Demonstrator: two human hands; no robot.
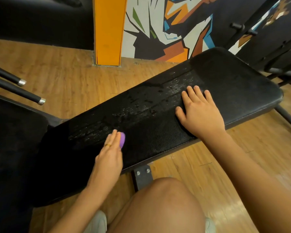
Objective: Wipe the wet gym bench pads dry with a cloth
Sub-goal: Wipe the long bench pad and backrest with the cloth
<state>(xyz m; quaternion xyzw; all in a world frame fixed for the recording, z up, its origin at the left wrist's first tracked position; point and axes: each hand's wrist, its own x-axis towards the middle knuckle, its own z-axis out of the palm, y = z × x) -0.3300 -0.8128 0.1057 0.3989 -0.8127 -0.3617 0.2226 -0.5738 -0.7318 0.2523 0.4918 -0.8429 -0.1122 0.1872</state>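
Observation:
A long black bench pad (233, 84) runs diagonally from lower left to upper right, with water droplets and a wet sheen along its middle. My left hand (110, 153) lies over the pad's near-left part, fingers together, shut on a small purple cloth (122, 140) that shows only at the fingertips. My right hand (198, 111) rests flat on the pad further right, fingers spread, holding nothing. A second black pad (15, 132) adjoins at the left, dark and hard to read.
The floor is wood laminate (65, 78). Two black handles with chrome ends (22, 82) stick in from the left. An orange pillar (108, 31) and a painted wall stand behind. Black metal frame parts (275, 61) crowd the upper right. My bare knee (161, 207) is below the bench.

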